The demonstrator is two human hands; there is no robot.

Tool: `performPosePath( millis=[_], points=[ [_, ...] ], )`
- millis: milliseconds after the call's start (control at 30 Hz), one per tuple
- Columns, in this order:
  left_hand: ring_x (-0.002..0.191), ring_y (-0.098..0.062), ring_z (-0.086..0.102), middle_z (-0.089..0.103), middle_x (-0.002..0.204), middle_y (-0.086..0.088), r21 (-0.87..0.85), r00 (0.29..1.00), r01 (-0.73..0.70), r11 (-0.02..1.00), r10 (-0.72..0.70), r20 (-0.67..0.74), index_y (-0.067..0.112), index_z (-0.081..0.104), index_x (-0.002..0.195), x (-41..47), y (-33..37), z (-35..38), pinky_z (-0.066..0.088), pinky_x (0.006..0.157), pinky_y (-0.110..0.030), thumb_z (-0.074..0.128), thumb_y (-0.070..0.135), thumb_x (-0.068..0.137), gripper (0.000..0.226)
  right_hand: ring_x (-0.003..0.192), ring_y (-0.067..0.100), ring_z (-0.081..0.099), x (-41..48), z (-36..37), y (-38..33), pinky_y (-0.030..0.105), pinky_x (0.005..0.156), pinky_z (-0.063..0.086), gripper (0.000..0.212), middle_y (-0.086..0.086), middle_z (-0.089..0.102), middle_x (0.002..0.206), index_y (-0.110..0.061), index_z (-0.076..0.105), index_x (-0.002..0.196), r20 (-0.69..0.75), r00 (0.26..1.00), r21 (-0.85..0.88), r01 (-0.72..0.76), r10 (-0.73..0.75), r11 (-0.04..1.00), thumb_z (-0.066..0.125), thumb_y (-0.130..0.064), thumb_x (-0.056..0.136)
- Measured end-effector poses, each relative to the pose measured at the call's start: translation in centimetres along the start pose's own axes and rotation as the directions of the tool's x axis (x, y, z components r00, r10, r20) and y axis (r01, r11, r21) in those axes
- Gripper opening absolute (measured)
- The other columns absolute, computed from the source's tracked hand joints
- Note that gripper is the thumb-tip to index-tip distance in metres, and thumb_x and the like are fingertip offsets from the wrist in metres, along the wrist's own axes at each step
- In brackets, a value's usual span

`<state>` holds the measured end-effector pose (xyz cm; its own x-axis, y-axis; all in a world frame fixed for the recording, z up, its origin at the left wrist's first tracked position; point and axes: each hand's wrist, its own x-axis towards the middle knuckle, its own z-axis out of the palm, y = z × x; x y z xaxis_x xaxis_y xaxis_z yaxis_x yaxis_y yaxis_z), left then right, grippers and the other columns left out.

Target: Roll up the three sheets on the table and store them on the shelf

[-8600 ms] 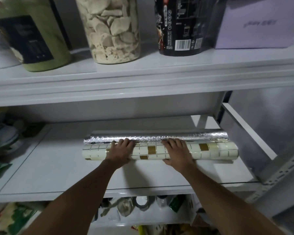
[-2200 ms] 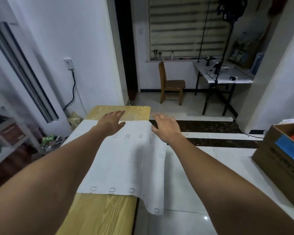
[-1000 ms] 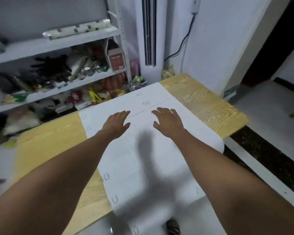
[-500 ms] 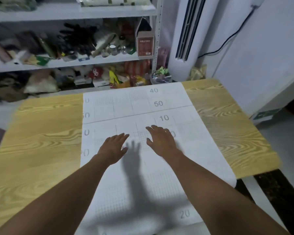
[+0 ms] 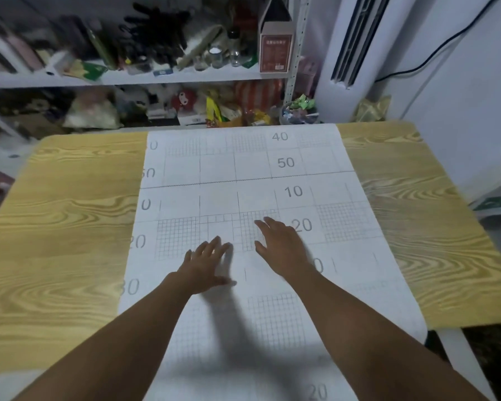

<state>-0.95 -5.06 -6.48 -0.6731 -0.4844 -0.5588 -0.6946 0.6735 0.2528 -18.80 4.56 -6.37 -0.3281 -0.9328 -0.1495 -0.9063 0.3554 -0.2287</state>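
Numbers and little grid squares are printed on a big white sheet point(image 5: 243, 169). The sheet lies flat and unrolled on a wooden table point(image 5: 64, 212). It runs down the middle of the table, from the far edge to the near edge. Yellow wood shows on both sides of it. At the near right corner the sheet goes a bit past the table edge.

The left hand point(image 5: 207, 264) is open, with its fingers straight and a little spread. It is over the middle of the sheet and holds nothing. The right hand point(image 5: 281, 250) is open too, just beside the left one and a bit farther away. Its fingers point at the far end of the sheet. I cannot tell if the hands touch the sheet or stay just above it.

Behind the table stands a shelf point(image 5: 185, 78) full of jars, bags and toys. A red-brown box point(image 5: 275, 47) stands at its right end. A tall white air unit point(image 5: 353, 39) stands beside the shelf.
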Motion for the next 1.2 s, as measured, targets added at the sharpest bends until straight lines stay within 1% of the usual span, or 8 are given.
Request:
performPosePath(
  millis=[133,300,467,600,800,967,1100,1200],
  points=[
    [0.142,-0.031,-0.024,-0.029,0.153,-0.006,0.016,0.995,0.097,0.995,-0.097,0.021,0.028,-0.014,0.148,0.8,2.0,1.7,-0.002,0.115,-0.056,0.057,0.065,0.078,0.107,0.139,0.021,0.032,-2.4,1.2,0.9,0.036,0.112,0.026,0.051,0.001,0.033,0.153,-0.020,0.037,0.145,-0.025,0.991,0.073,0.133,-0.131,0.988,0.046,-0.034,0.097],
    [0.142,-0.032,-0.024,-0.028,0.154,-0.007,0.024,0.993,0.099,0.995,-0.097,-0.061,0.027,-0.013,0.148,2.3,1.9,1.8,-0.002,0.114,-0.056,0.057,0.059,0.081,0.103,0.142,0.020,0.025,-3.4,2.9,1.5,0.038,0.116,0.023,0.059,-0.001,0.029,0.155,-0.022,0.035,0.145,-0.011,0.982,0.057,0.187,-0.186,0.981,0.044,-0.051,0.094],
    [0.144,-0.028,-0.020,-0.023,0.156,-0.006,0.045,0.988,0.039,0.998,-0.031,-0.152,0.025,-0.008,0.149,4.1,0.9,1.2,-0.002,0.116,-0.053,0.046,0.052,0.090,0.084,0.148,0.020,-0.008,-1.7,4.6,1.9,0.040,0.121,-0.001,0.078,-0.002,-0.001,0.161,-0.026,0.017,0.152,0.068,0.979,0.015,0.190,-0.191,0.982,0.037,-0.067,0.089],
    [0.146,-0.024,-0.014,-0.013,0.158,-0.004,0.025,0.961,0.007,1.000,0.000,-0.277,0.017,-0.004,0.150,4.5,0.5,1.4,-0.003,0.118,-0.045,0.030,0.038,0.100,0.064,0.147,0.018,-0.014,1.7,4.1,3.0,0.038,0.121,-0.004,0.082,-0.003,-0.010,0.161,-0.029,0.005,0.153,0.115,0.971,-0.025,0.214,-0.209,0.977,0.035,-0.068,0.088],
    [0.146,-0.022,-0.010,-0.009,0.159,-0.003,0.083,0.966,-0.087,0.993,0.105,-0.237,0.014,-0.001,0.150,4.5,-1.6,2.0,-0.004,0.118,-0.039,0.002,0.072,0.080,0.091,0.147,0.026,-0.015,6.0,3.0,2.8,0.044,0.120,-0.001,0.075,-0.003,-0.011,0.161,-0.032,0.006,0.153,0.077,0.987,-0.123,0.152,-0.143,0.981,0.033,-0.064,0.092],
    [0.147,-0.023,-0.003,-0.001,0.159,-0.005,0.113,0.949,-0.173,0.978,0.196,-0.248,0.014,0.006,0.150,3.7,-2.1,1.6,0.002,0.119,-0.042,-0.010,0.085,0.066,0.111,0.146,0.030,0.009,7.4,1.7,0.1,0.042,0.118,0.013,0.058,0.003,0.008,0.160,-0.021,0.024,0.149,-0.070,0.993,-0.111,-0.100,0.092,0.989,0.041,-0.043,0.099],
    [0.147,-0.024,-0.002,-0.001,0.159,-0.005,0.141,0.968,-0.162,0.977,0.186,-0.170,0.015,0.009,0.150,2.8,-1.9,1.2,0.004,0.118,-0.044,-0.007,0.090,0.059,0.119,0.129,0.027,0.041,5.1,2.1,-1.1,0.040,0.103,0.034,0.039,0.005,0.039,0.147,-0.016,0.048,0.133,-0.138,0.990,-0.083,0.025,-0.037,0.996,0.046,-0.029,0.096],
    [0.146,-0.022,-0.010,-0.011,0.158,-0.002,0.146,0.984,-0.104,0.984,0.123,-0.131,0.018,0.001,0.150,3.5,-1.7,0.5,-0.002,0.118,-0.042,0.029,0.075,0.080,0.095,0.117,0.027,0.054,3.0,2.6,-0.3,0.041,0.096,0.043,0.035,0.006,0.053,0.135,-0.015,0.058,0.125,-0.143,0.984,-0.048,0.100,-0.106,0.994,0.054,-0.023,0.091]
  ],
)
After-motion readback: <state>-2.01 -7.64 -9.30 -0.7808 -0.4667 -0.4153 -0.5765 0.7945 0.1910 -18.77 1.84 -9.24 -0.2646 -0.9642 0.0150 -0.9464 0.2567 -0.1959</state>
